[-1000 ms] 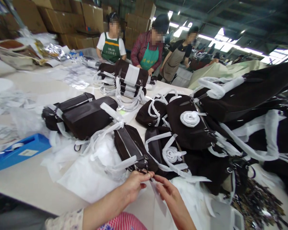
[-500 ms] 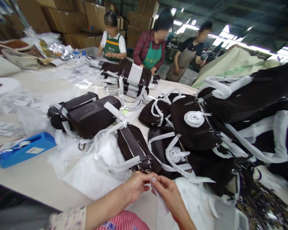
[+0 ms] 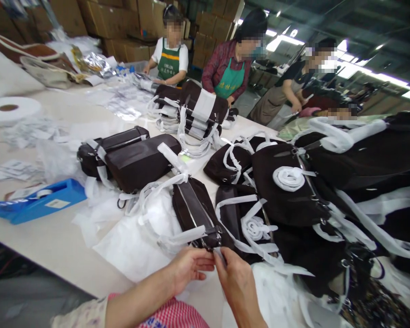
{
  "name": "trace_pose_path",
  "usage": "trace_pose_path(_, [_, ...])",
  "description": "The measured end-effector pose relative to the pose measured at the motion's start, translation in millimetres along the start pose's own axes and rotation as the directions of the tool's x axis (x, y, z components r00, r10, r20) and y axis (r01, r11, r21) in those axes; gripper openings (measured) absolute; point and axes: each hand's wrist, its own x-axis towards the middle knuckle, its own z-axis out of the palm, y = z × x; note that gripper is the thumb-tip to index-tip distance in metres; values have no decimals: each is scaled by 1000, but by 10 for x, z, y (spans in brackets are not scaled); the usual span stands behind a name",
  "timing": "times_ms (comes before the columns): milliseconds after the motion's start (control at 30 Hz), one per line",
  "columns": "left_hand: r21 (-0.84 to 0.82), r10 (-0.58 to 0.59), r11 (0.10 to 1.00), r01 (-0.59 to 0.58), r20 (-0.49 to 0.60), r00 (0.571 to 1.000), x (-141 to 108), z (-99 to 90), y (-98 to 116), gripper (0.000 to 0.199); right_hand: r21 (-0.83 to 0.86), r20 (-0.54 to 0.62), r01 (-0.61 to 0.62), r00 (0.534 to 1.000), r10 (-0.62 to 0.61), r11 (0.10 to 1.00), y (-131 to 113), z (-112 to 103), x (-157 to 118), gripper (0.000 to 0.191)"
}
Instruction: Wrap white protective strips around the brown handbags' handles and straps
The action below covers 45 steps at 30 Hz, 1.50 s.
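Observation:
A small dark brown bag [image 3: 194,207] with a zip and metal fittings lies in front of me, its near end at my fingers. At that end my left hand [image 3: 191,269] holds the bag, thumb on top and the other fingers loosely curled. My right hand [image 3: 239,280] pinches a pale wrapping strip, of which only a bit shows by the thumb; the rest is hidden. White wrapped straps [image 3: 182,234] lie across and beside the bag. Under its left side is a sheet of white tissue [image 3: 130,248].
A blue tape dispenser [image 3: 54,200] stands at the left, with a white roll [image 3: 12,110] behind it. More dark bags [image 3: 140,161] lie on the table [image 3: 54,246], heaped at the right [image 3: 276,182]. Three co-workers [image 3: 171,54] stand across the table; another person is partly visible at far right.
My right hand has turned and closed in against the bag's end, and the strip's hanging tail is now out of sight. My left fingers have straightened somewhat. The view has shifted slightly.

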Motion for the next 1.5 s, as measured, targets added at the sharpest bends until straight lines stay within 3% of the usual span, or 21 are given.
trace_pose_path(133, [-48,-10,999,14,77,997,-6,111,-81,15,-130,59,17,998,-10,991,-127,-50,145,35])
trace_pose_path(333, [-326,-177,908,262,269,947,-87,121,-197,20,-40,277,-75,957,83,996,-227,-161,218,22])
trace_pose_path(433, [-396,-192,883,251,182,964,-194,85,-214,16,-8,385,4,923,-1,1000,-216,-229,288,31])
trace_pose_path(533, [-350,-192,917,193,38,981,-362,51,-190,17,28,476,257,846,-239,966,-186,-385,441,30])
trace_pose_path(600, [-313,-162,938,148,-17,987,-484,31,-178,21,77,496,516,722,-482,853,-199,-501,590,10])
trace_pose_path(633, [-305,-152,943,135,-32,988,-539,20,-183,22,102,501,639,629,-594,762,-226,-544,670,13])
trace_pose_path(733, [-330,-134,938,103,-73,988,-660,-22,-249,26,207,545,863,289,-787,461,-394,-547,886,46])
trace_pose_path(800, [-356,-118,932,75,-102,988,-714,-61,-321,27,317,588,893,77,-805,318,-558,-443,993,53])
trace_pose_path(833, [-364,-107,929,60,-113,988,-739,-83,-358,28,357,609,895,-6,-793,268,-646,-368,1036,54])
trace_pose_path(900, [-373,-91,927,39,-123,988,-795,-129,-426,28,400,652,896,-129,-747,193,-814,-198,1108,57])
trace_pose_path(967, [-381,-71,924,17,-129,989,-857,-171,-481,28,419,686,896,-205,-698,149,-944,-25,1160,60])
trace_pose_path(1067, [-394,-45,919,-20,-156,987,-929,-225,-542,29,467,694,870,-251,-675,157,-1020,207,1193,59])
trace_pose_path(1167, [-399,-49,916,-25,-174,983,-954,-280,-580,30,546,630,824,-282,-724,155,-974,383,1179,46])
trace_pose_path(1267, [-379,-40,925,-31,-178,983,-947,-350,-586,32,598,579,785,-285,-764,161,-897,498,1157,27])
trace_pose_path(1367, [-349,-39,937,-25,-176,984,-913,-423,-567,35,613,624,760,-300,-722,214,-846,570,1147,24])
trace_pose_path(1500, [-247,-49,969,-3,-207,977,-826,-482,-570,37,562,676,784,-251,-693,265,-801,629,1121,27])
